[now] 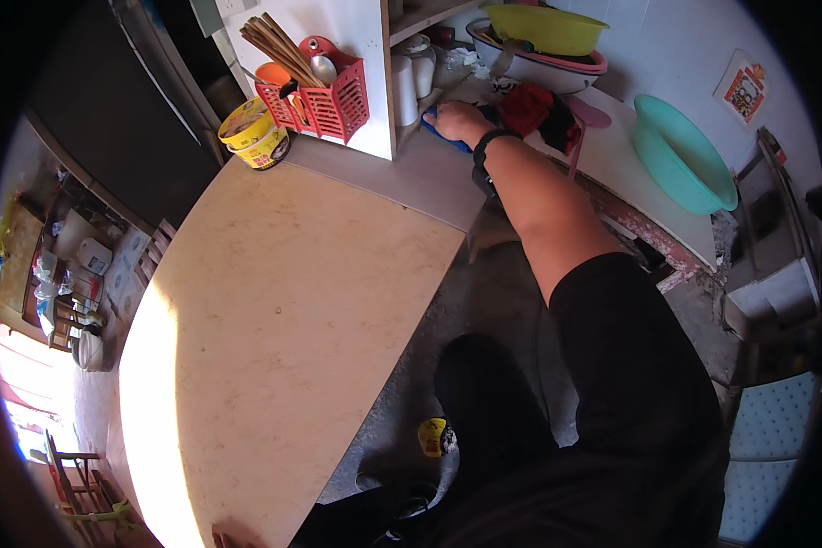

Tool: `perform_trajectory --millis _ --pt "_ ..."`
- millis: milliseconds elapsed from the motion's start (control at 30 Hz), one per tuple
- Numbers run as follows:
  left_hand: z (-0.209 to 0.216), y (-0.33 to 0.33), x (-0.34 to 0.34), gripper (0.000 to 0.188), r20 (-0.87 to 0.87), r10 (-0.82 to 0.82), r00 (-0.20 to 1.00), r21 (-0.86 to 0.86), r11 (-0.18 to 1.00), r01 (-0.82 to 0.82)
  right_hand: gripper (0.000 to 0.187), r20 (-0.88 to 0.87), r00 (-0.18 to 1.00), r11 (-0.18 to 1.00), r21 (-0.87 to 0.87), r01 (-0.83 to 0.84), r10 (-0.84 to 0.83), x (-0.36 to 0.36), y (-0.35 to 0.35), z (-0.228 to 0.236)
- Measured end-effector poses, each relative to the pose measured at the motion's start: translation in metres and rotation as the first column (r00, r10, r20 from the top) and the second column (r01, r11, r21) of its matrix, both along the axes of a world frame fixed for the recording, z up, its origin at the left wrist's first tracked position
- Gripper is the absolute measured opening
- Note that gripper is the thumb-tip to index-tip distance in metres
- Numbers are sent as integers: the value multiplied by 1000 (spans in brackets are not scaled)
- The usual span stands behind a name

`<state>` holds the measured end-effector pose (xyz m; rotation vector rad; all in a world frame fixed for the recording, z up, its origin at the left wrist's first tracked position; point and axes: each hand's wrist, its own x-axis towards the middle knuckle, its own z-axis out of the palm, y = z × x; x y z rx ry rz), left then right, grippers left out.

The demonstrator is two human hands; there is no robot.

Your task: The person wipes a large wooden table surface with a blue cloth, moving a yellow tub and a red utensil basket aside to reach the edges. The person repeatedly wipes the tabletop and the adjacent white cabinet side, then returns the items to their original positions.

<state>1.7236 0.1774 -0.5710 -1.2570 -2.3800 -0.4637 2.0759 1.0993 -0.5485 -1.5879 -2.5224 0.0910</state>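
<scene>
Head camera looks down on a pale beige countertop (274, 301), its speckled surface bare across the middle and washed with strong sunlight along the near left edge. At the far end the right hand (461, 121) lies palm-down with fingers closed over a blue cloth (443, 133), pressing it onto the grey strip of counter beside a white cabinet panel (361, 46); a dark wristband (484, 151) circles the wrist. The left hand is out of sight. Just beyond the cloth lies a crumpled red and black rag (539, 111). A red slotted utensil holder (324, 96) hangs on the white panel, holding wooden chopsticks (274, 46) and a metal ladle, and a yellow instant-noodle tub (254, 135) stands tilted just beside it on the counter. Behind the hand, a yellow basin (543, 27) sits stacked in a pink-rimmed bowl. To the right, a turquoise basin (685, 155) rests on a white board. Below the counter's edge is a grey concrete floor (511, 283).
</scene>
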Motion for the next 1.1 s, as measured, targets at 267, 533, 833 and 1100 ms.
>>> perform_trajectory --millis 267,533,833,1100 --pt "-9 -11 4 48 -6 35 999 10 999 -35 59 -8 997 995 -47 -83 83 -18 -64 6" --pt "-7 -6 5 51 87 169 982 -118 980 -159 56 8 965 957 127 -262 263 -42 -136 0" --pt "-4 -12 13 54 154 199 968 -103 977 -185 55 -53 845 819 284 -498 532 -66 -293 -19" --pt "6 -4 18 56 160 257 953 -147 961 -235 54 -102 534 543 209 -813 839 -37 -422 2"
